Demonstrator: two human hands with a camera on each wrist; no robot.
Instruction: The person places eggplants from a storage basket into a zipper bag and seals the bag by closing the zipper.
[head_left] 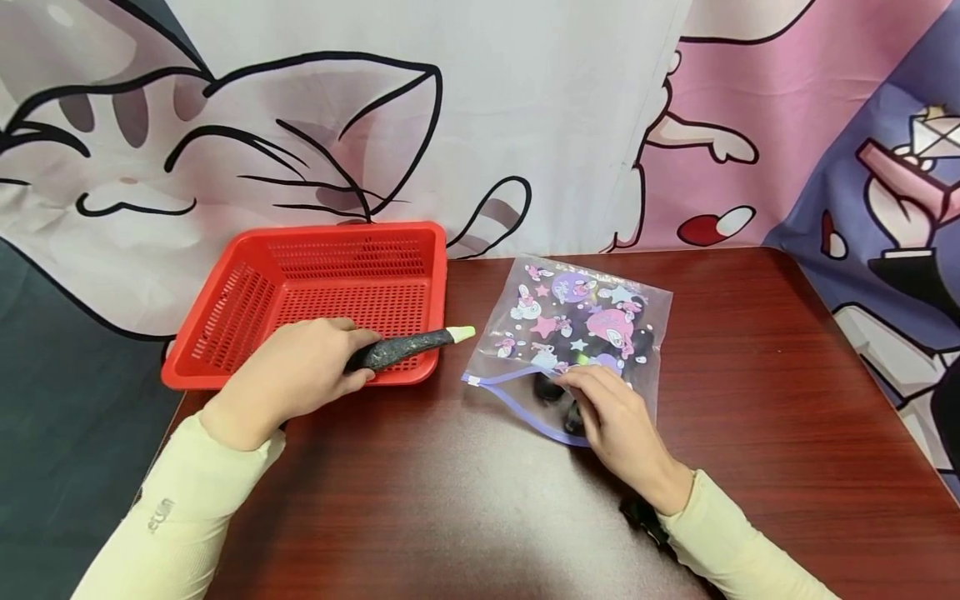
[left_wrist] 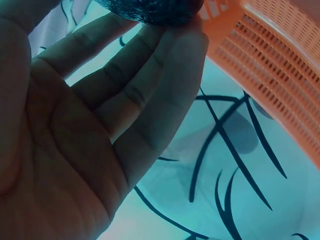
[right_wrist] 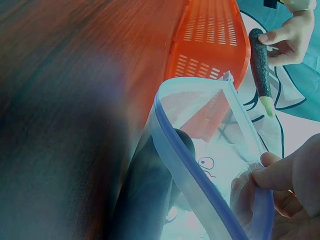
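Vegetable (head_left: 405, 348) in left hand (head_left: 303, 362), bag (head_left: 573, 312) pinched by right hand (head_left: 618, 421)

The left arm reaches in from the near left, back of the hand upward, above the near rim of a red basket (head_left: 437, 292). Its thumb and fingers grip the vegetable's thick dark end; the pale green tip points right, past the basket's near right corner and toward the bag. The right arm comes from the near right, and thumb and fingers pinch the bag's lip, the purple-edged mouth gaping toward the worktop's (head_left: 420, 500) near edge. Dark items (head_left: 549, 387) show inside the printed clear plastic, and a white slider (head_left: 474, 381) sits at the mouth's left end. The basket occupies the worktop's far left corner; its right wall stands between its hollow and the bag. A cartoon-printed cloth (head_left: 570, 108) hangs behind the far edge.
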